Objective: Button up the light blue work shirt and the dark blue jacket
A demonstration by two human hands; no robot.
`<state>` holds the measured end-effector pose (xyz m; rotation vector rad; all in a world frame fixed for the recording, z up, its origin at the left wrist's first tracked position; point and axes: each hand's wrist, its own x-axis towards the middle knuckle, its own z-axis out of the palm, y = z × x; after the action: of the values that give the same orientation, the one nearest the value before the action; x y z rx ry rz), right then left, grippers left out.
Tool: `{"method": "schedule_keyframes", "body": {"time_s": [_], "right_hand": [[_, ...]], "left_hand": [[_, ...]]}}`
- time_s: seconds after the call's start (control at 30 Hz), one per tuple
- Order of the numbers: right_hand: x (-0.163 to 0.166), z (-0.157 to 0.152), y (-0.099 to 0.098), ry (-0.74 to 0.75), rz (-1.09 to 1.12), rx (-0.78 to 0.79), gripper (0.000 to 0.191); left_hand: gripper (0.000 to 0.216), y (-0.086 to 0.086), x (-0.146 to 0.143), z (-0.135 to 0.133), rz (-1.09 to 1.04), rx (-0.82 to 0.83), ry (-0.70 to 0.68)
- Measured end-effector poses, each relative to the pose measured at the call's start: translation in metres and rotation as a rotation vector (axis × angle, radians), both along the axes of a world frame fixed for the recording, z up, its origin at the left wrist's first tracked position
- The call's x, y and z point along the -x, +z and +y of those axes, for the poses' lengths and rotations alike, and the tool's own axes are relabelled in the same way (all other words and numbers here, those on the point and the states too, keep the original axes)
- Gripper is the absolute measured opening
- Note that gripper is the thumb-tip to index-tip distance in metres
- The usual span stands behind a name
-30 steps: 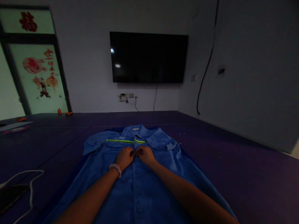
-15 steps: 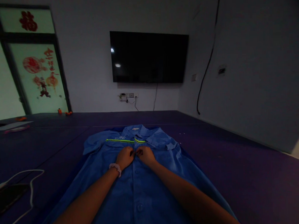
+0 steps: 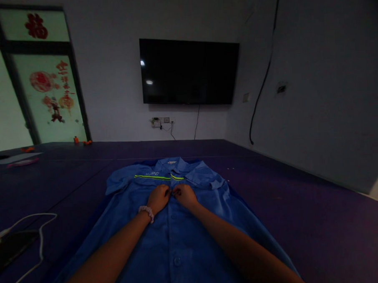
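On the dark purple surface [image 3: 305, 211] in front of us lies a blue work shirt [image 3: 181, 242], spread flat with its front facing up and its collar pointing away from us. The fabric is a plain woven cloth, matte, with soft creases at the short sleeves and a row of round buttons running down the central placket. A narrow yellow-green reflective stripe [image 3: 151, 176] crosses the chest just below the collar. Our left hand [image 3: 158, 198] and our right hand [image 3: 185, 196] meet at the placket just below that stripe, fingertips drawn together and pinched on the shirt front at the centre line; the two hands are nearly touching each other. We cannot tell whether a button sits between the fingers. A pale beaded wristband [image 3: 147, 211] circles our left wrist. Both forearms rest over the lower half of the shirt. To the left on the surface, a white cable [image 3: 39, 231] curls beside a dark flat device [image 3: 8, 249]. A black flat screen [image 3: 189, 70] hangs on the pale wall beyond.
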<state>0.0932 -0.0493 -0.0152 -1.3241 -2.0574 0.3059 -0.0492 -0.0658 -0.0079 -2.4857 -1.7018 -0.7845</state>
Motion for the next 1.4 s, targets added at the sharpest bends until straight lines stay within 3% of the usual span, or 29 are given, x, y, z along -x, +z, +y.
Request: {"method": "schedule_keyframes", "body": {"time_s": [0.77, 1.0, 1.4], "right_hand": [[-0.0011, -0.0002, 0.002, -0.002, -0.148, -0.038, 0.011], [0.0001, -0.0024, 0.0031, -0.01, -0.142, -0.044, 0.013], [-0.0002, -0.0053, 0.0051, -0.02, -0.132, -0.031, 0.01]], "left_hand": [[0.021, 0.0007, 0.0004, 0.0, -0.034, 0.032, -0.081], [0.019, 0.0029, -0.0035, -0.0039, 0.026, 0.036, 0.097], [0.023, 0.0002, 0.0011, 0.0009, 0.033, -0.008, 0.009]]}}
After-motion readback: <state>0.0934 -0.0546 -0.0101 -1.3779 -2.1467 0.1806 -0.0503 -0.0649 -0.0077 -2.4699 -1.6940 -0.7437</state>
